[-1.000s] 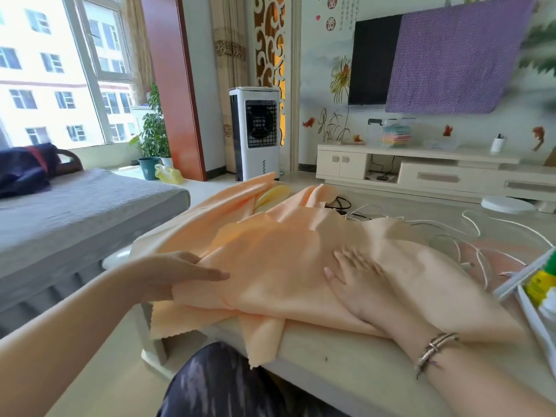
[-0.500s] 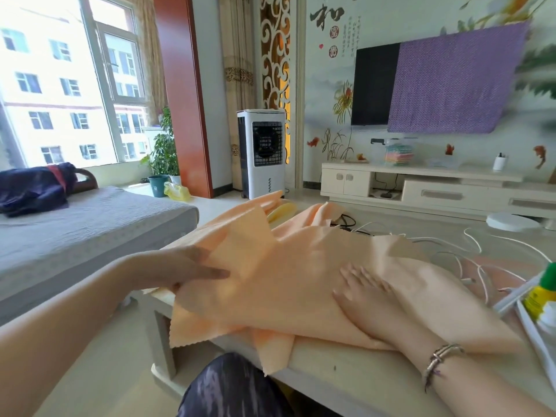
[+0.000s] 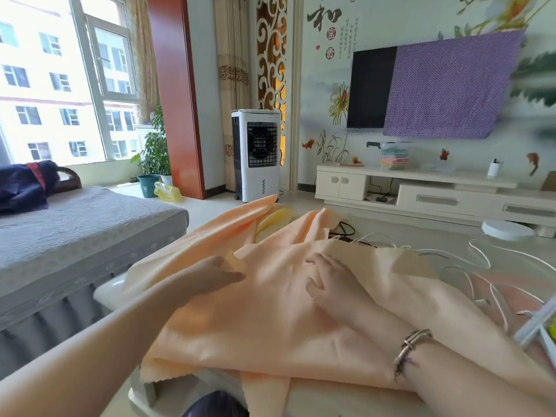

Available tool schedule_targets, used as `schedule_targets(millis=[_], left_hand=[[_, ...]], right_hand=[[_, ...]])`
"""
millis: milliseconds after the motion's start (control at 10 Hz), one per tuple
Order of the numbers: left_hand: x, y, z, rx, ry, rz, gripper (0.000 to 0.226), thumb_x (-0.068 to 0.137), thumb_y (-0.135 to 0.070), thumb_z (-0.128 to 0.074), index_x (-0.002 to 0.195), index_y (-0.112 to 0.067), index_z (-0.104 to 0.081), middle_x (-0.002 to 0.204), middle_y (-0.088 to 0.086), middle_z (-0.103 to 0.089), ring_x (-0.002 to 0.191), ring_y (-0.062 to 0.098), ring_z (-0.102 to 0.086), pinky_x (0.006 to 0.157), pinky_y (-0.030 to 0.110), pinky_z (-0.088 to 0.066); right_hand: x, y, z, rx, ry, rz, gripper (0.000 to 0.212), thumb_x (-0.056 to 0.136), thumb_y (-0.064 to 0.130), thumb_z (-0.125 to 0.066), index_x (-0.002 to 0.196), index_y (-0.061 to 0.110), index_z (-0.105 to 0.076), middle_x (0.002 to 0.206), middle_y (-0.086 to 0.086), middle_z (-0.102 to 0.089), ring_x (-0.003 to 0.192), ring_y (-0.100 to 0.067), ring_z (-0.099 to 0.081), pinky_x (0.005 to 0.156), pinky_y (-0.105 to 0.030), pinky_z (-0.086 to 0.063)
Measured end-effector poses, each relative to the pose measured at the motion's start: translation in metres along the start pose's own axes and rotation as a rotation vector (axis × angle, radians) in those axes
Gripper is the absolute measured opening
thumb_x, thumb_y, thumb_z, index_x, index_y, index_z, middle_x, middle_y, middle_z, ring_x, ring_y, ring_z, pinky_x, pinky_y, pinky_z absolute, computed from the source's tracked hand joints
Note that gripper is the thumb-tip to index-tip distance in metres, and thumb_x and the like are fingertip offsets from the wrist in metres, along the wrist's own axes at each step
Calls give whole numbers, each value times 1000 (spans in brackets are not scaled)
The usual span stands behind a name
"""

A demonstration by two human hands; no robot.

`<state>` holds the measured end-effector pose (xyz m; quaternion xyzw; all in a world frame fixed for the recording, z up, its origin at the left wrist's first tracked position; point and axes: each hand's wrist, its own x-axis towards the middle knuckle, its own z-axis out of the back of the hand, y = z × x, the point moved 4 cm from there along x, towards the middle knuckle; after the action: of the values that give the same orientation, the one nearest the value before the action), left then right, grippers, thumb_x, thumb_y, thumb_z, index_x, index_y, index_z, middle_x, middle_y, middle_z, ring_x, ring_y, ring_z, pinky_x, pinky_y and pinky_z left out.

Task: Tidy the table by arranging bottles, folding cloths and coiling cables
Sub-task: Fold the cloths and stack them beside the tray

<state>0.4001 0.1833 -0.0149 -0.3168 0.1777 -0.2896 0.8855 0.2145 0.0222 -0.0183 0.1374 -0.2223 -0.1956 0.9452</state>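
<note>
Sunlit living room, with a window on the left and a wall television half draped in purple fabric beyond; nearest the camera stands a pale bench (image 3: 346,398) buried under a large peach cloth (image 3: 270,320).

That cloth covers most of the near left part of the bench, with corners spilling over the near edge and a crumpled ridge rising toward the far side. The right hand (image 3: 334,284) lies flat on top of it, fingers spread and relaxed, pressing the fabric down near the bench's middle. The left hand (image 3: 210,278) reaches in at the left edge with fingers straight against a raised fold; whether the thumb pinches the layer underneath I cannot tell.

White cables (image 3: 478,275) sprawl loose over the far right part of the bench, and some strands run right up to the cloth's far edge, possibly beneath it.

Risks, as I judge them:
- Pulling a fold across could drag a cable caught under the hem and tangle it further.
- The overhanging corners may tug the whole cloth off the near edge if the pressing hand lifts.
- A bottle (image 3: 552,329) at the right edge, barely in view, could be knocked by swept fabric.
</note>
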Motion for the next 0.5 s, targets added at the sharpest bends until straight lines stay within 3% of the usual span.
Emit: schedule_targets(millis=[100, 200, 300, 400, 500], left_hand=[[14, -5, -1, 130, -127, -15, 61, 86, -34, -68, 137, -11, -44, 133, 9, -49, 118, 25, -49, 85, 25, -38], [27, -2, -2, 52, -79, 6, 47, 84, -28, -69, 125, -10, -56, 114, 6, -58, 102, 24, -57, 84, 28, -47], [33, -1, -3, -160, -25, 31, 36, 84, -22, -70, 114, -5, -62, 112, 17, -66, 102, 33, -64, 92, 43, -52], [37, -6, 2, -254, -46, 15, 36, 86, -17, -71, 116, 1, -62, 111, 22, -66, 101, 37, -64, 92, 45, -51], [39, -5, 5, -431, -10, -1, 34, 82, -11, -73, 113, -3, -63, 98, 16, -69, 81, 30, -66, 83, 40, -53]], right_hand=[[18, 10, -7, -29, -12, 29, 32, 94, 26, -45, 126, 17, -50, 132, 2, -50, 125, -18, -41, 102, -28, -31], [30, 7, -10, -85, -24, -6, 28, 93, 26, -46, 119, 19, -52, 127, 4, -52, 119, -20, -44, 96, -29, -35], [39, -3, -10, -104, -13, -104, 24, 89, 28, -47, 110, 20, -53, 120, 2, -54, 114, -22, -44, 92, -32, -37], [43, -17, -10, -158, 28, -211, 17, 87, 36, -47, 99, 24, -49, 121, 0, -52, 117, -23, -41, 93, -34, -35], [46, -29, -8, -206, 55, -262, 15, 84, 41, -48, 85, 26, -44, 118, 0, -52, 119, -23, -39, 90, -34, -31]])
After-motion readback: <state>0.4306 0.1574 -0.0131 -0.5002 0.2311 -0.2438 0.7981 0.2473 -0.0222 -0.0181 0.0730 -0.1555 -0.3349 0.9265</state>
